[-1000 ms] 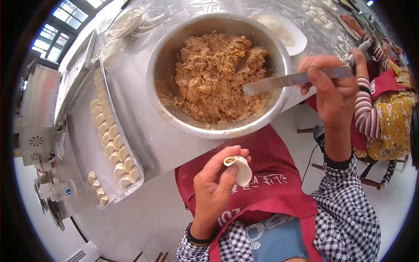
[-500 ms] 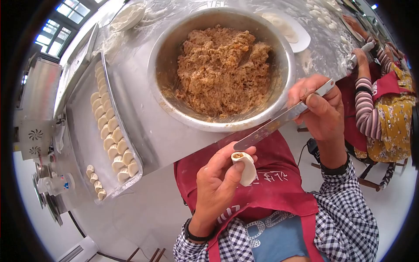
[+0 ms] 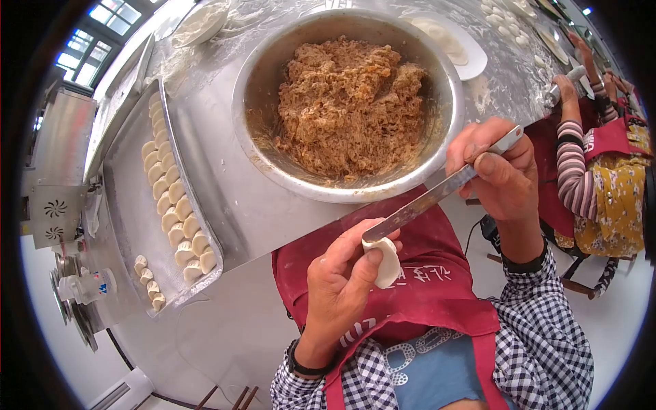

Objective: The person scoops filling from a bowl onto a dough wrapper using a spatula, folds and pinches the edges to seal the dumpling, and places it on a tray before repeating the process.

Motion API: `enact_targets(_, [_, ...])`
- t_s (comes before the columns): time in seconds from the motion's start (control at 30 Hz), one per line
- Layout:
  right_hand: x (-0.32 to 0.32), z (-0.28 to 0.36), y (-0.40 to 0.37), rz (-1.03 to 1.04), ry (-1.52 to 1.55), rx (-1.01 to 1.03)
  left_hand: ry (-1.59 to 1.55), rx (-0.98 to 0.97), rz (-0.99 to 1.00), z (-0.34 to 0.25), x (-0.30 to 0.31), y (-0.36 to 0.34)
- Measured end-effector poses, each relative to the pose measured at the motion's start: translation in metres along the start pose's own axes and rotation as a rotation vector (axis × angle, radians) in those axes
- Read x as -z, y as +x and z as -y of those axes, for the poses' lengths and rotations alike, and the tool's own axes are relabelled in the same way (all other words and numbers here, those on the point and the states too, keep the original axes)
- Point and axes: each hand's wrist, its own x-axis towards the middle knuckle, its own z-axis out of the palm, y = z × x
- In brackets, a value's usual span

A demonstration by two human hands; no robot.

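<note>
A pale dough wrapper (image 3: 387,266), curled around its top opening, is gripped between the thumb and fingers of my left hand (image 3: 345,277). My right hand (image 3: 502,164) is closed on the handle of a flat metal spatula (image 3: 430,197). The blade slants down to the left, and its tip lies at the wrapper's opening, covering what is inside. Just above both hands stands a large steel bowl (image 3: 247,147) holding a heap of brown minced filling (image 3: 352,106).
At left, a metal tray (image 3: 133,225) holds rows of folded dumplings (image 3: 176,205). A white plate of wrappers (image 3: 447,44) lies behind the bowl. A co-worker (image 3: 605,171) at right holds a rolling pin (image 3: 564,83). A flour dish (image 3: 199,24) is at upper left.
The spatula tip has dropped onto the wrapper's opening, hiding the filling that showed there. My right hand has shifted slightly left. The co-worker's far hand has moved.
</note>
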Motion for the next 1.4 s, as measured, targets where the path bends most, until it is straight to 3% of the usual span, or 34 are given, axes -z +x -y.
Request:
enact_targets(0.5, [-0.008,0.005,-0.009,0.028,-0.166,0.04,-0.063,0.02,-0.028,0.003,0.001,-0.001])
enact_targets(0.73, [-0.02,0.02,-0.02,0.181,-0.536,0.288,-0.182,0.022,-0.033,0.006,0.004,0.001])
enact_targets(0.8, [-0.028,0.023,-0.022,0.288,-0.674,0.462,-0.216,0.043,-0.031,0.004,0.004,0.0])
enact_targets(0.93, [-0.029,0.022,-0.024,0.363,-0.683,0.631,-0.341,0.099,-0.009,0.003,0.006,0.0])
enact_targets(1.2, [-0.029,0.03,-0.022,0.33,-0.729,0.681,-0.359,0.097,0.033,0.002,0.008,-0.001])
enact_targets(1.4, [-0.01,0.014,-0.007,0.046,-0.989,0.521,-0.37,0.089,0.02,0.001,0.008,0.0])
